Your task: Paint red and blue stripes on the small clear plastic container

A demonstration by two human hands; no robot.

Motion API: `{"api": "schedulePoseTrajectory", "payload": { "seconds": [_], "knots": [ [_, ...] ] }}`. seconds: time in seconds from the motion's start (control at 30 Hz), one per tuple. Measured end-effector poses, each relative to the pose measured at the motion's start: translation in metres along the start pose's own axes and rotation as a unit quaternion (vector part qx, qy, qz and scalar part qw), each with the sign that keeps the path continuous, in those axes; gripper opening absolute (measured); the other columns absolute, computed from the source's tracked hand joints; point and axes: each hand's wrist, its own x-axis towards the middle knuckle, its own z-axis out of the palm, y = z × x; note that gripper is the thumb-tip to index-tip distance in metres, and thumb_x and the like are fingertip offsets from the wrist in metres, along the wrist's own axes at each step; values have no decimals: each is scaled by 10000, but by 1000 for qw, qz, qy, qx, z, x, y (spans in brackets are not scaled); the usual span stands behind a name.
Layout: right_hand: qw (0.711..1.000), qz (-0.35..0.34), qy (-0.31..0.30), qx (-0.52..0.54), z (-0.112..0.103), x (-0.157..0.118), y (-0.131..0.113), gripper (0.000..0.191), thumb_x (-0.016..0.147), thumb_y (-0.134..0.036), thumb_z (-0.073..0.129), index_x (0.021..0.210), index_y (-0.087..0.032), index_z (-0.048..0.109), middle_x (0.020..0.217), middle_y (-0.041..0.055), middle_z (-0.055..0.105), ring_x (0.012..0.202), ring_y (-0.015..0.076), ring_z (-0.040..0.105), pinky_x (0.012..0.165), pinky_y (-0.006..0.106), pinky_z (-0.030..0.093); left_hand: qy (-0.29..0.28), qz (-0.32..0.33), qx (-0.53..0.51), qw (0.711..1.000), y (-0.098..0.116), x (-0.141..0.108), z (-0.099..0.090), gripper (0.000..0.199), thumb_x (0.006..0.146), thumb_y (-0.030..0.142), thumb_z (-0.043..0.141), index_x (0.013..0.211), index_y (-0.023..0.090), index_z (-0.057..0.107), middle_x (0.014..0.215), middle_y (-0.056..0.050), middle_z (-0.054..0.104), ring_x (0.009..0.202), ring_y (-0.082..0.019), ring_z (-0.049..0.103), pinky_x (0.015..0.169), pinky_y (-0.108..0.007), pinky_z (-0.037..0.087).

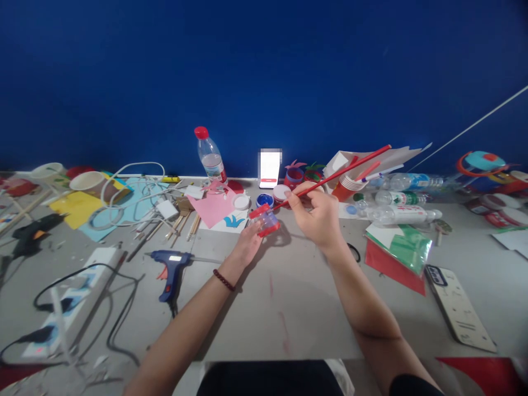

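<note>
My left hand (247, 245) grips a small clear plastic piece (270, 221) with red-painted ends and some blue on its middle; it looks like a cut bottle section. In my right hand (317, 214) is a long red paintbrush (357, 163), pinched low on its handle. The brush's tip reaches the plastic piece, though contact is hard to make out. Just behind stands an open jar of blue paint (264, 200), with a pinkish-white lid or jar (282, 193) beside it. A white lid (241, 202) lies left of the jar.
A blue glue gun (171, 269) and a power strip (76, 300) with cords lie left. A red-capped bottle (211, 159) and a lit phone (269, 168) stand near the blue wall. Right are plastic bottles (406, 214), paper cups (346, 187), coloured sheets (400, 247) and another phone (460, 308).
</note>
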Motion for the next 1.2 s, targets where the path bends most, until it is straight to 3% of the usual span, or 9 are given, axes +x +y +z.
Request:
{"api": "schedulePoseTrajectory", "payload": {
  "seconds": [0.23,0.5,0.83,1.0,1.2],
  "knots": [
    [999,26,-19,23,2,-2,1,219,932,-296,601,727,-218,615,756,8,697,623,131,642,567,272,558,-3,-3,1,1000,1,-1,2,309,804,345,789,1061,176,761,1108,-79,771,1113,-256,689,1049,-403,479],
    [999,41,-1,12,-2,2,4,222,916,-283,608,705,-223,575,722,-2,685,614,131,655,571,260,545,14,-20,0,1000,2,-4,1,309,800,348,791,1041,158,756,1100,-93,771,1118,-270,686,1075,-428,455],
    [997,71,-9,-12,3,4,32,240,922,-316,608,713,-210,553,644,-3,657,579,136,651,582,276,517,32,-31,-25,999,4,-4,3,246,820,300,753,1031,173,754,1091,-77,770,1121,-259,684,1104,-418,440],
    [997,67,-16,24,3,2,21,242,914,-287,605,691,-216,543,703,2,677,607,133,658,569,271,536,44,-38,-23,998,3,-3,1,197,840,306,733,994,186,757,1053,-57,778,1111,-247,690,1116,-427,429],
    [997,62,-26,32,-2,-1,4,206,929,-301,602,741,-219,588,757,7,691,644,135,660,590,280,561,30,-27,-18,999,3,-2,3,281,823,315,760,1061,167,753,1089,-79,774,1102,-254,694,1086,-419,455]
  ]
}}
